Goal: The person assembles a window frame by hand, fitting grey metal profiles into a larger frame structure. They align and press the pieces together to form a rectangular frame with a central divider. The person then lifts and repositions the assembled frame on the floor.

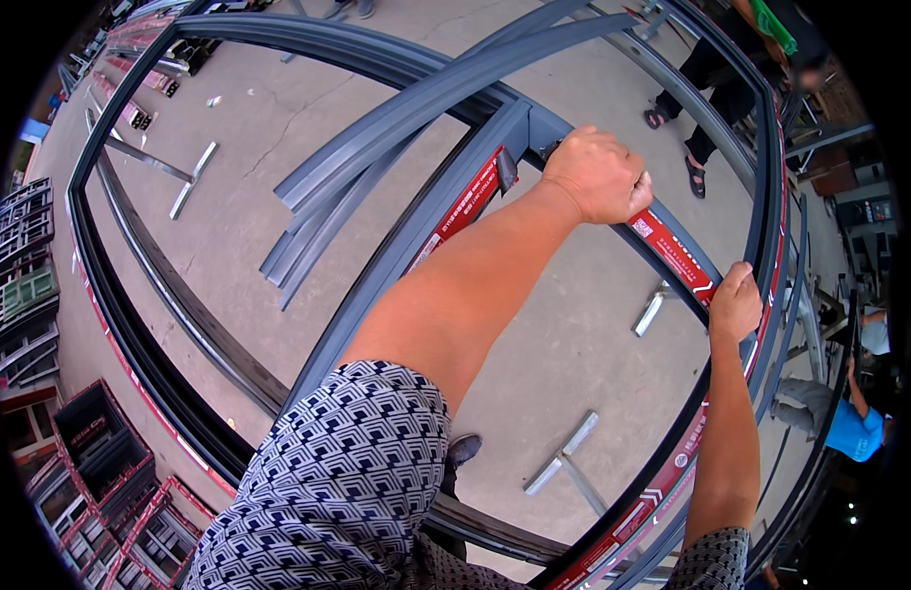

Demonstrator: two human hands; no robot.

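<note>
A large grey window frame (330, 344) with red printed film strips lies in front of me, divided by grey bars. My left hand (598, 177) is closed in a fist over the short crossbar (677, 251), near its joint with the long bar. Whatever its fingers hold is hidden; a small dark piece shows beside the knuckles. A dark grey flap (507, 171) stands up from the long bar nearby. To the right, my right hand (736, 305) is wrapped round the frame where the crossbar meets the outer side.
Loose grey profile strips (406, 113) lie across the frame's far left part. Metal stands (562, 454) rest on the concrete floor. Stacked frames (101, 447) fill the left side. A person in sandals (697, 177) stands far right; another in a blue shirt (857, 428) is at right.
</note>
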